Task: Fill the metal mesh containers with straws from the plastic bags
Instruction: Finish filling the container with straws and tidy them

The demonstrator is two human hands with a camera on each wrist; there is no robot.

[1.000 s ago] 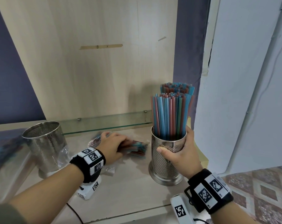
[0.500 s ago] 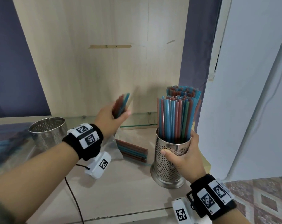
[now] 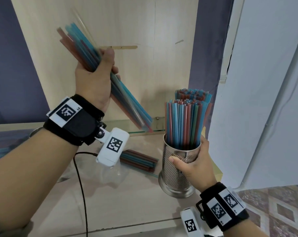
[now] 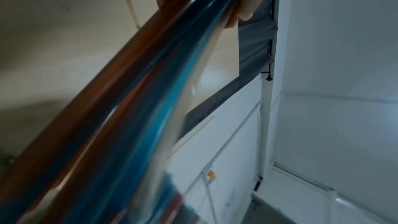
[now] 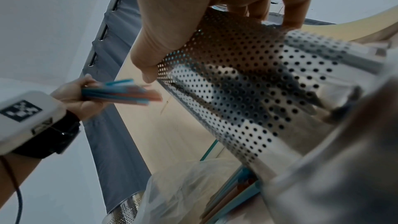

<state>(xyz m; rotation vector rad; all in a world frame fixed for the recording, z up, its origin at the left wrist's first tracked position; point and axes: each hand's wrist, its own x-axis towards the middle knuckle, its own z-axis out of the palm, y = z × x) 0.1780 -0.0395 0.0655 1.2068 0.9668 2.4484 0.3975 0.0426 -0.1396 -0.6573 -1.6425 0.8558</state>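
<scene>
My left hand (image 3: 100, 71) is raised high at the left and grips a bundle of blue and red straws (image 3: 131, 106). The bundle slants down and to the right, its lower end left of the container's straws. The left wrist view is filled by the same blurred straws (image 4: 129, 108). My right hand (image 3: 196, 165) holds a perforated metal container (image 3: 173, 170) standing on the table, with upright straws (image 3: 184, 122) in it. A plastic bag (image 3: 110, 175) with more straws (image 3: 138, 160) lies left of it. An empty mesh container (image 5: 125, 210) is mostly hidden behind my left wrist.
A second batch of upright straws (image 3: 192, 94) stands right behind the held container. A glass strip (image 3: 159, 130) runs along the wooden back panel. A white wall (image 3: 264, 100) closes the right side. A black cable (image 3: 81, 185) trails over the table toward its front edge.
My left hand took a bundle of straws from the bag on the table and lifted it high, turning it to a slant. My right hand kept its hold on the container.
</scene>
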